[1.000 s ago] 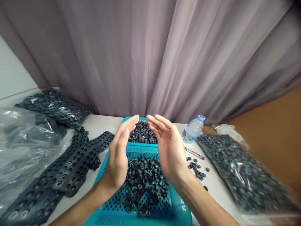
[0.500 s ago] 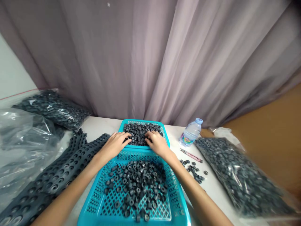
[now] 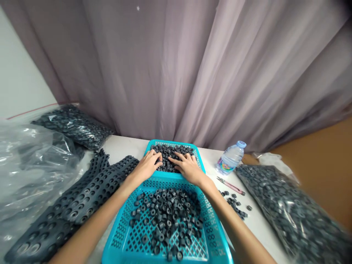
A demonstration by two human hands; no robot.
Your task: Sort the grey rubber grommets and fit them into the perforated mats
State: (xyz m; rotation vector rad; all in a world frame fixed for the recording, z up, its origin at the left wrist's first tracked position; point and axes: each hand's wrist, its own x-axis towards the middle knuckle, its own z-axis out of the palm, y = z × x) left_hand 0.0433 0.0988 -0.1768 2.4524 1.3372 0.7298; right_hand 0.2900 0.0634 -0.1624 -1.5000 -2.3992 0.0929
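Observation:
Small black rubber rings (image 3: 167, 167) fill the far turquoise plastic basket (image 3: 202, 161). At its left side my left hand (image 3: 150, 164) reaches over the rim, fingers curled towards the thumb; whatever lies between them is too small and dark to make out. My right hand (image 3: 189, 168) rests on the rings at the right, its fingers spread and no piece gripped. Closer to me, below both wrists, stands a larger turquoise basket (image 3: 112, 229) with a loose heap of similar black rings (image 3: 172, 212) on its lattice floor.
On the left lie black perforated rubber strips (image 3: 90, 194), a clear plastic bag (image 3: 33, 165) and a filled bag (image 3: 79, 126). To the right are a water bottle (image 3: 231, 157), pink-handled snips (image 3: 232, 186), scattered rings (image 3: 235, 205) and a large filled bag (image 3: 286, 198). A curtain (image 3: 176, 73) hangs behind.
My left hand's fingers have curled in closer to the thumb. My right hand's fingers have spread out over the rings. The whole view has shifted slightly, moving everything to the right.

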